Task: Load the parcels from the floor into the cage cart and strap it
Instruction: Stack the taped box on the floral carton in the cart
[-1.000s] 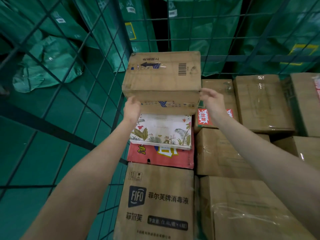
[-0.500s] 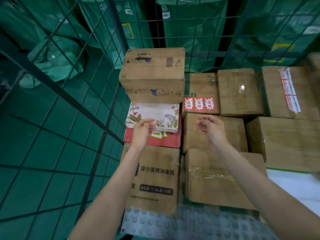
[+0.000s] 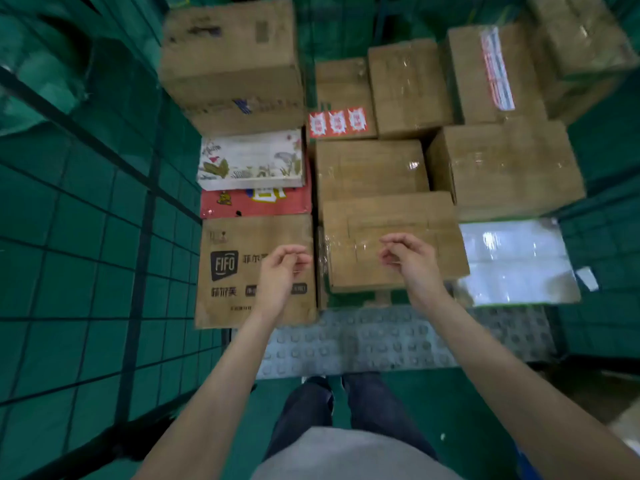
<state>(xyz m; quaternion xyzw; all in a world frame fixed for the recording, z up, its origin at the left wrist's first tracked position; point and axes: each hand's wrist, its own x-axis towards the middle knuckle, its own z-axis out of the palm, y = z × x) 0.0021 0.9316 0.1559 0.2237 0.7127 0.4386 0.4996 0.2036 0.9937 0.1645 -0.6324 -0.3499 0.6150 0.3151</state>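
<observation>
Inside the green wire cage cart [image 3: 138, 216] lie several cardboard parcels. A brown box with a barcode [image 3: 230, 60] sits at the back left on a floral white box [image 3: 251, 159] and a red box [image 3: 256, 202]. In front lies a FIFO-printed carton [image 3: 228, 271], beside it a taped brown box [image 3: 391, 233]. My left hand [image 3: 282, 268] hovers over the FIFO carton, fingers loosely curled, holding nothing. My right hand [image 3: 408, 259] hovers over the taped box, also loosely curled with nothing in it.
More taped boxes [image 3: 502, 164] fill the cart's right side, and a shiny plastic-wrapped white parcel [image 3: 512, 261] lies at the front right. The cart's studded grey floor plate [image 3: 381, 337] shows at the open front. My legs stand on the green floor [image 3: 433, 403].
Both hands let go of the barcode box, left on top of the floral box, and drew back toward me. My view pulled back and tilted down.
</observation>
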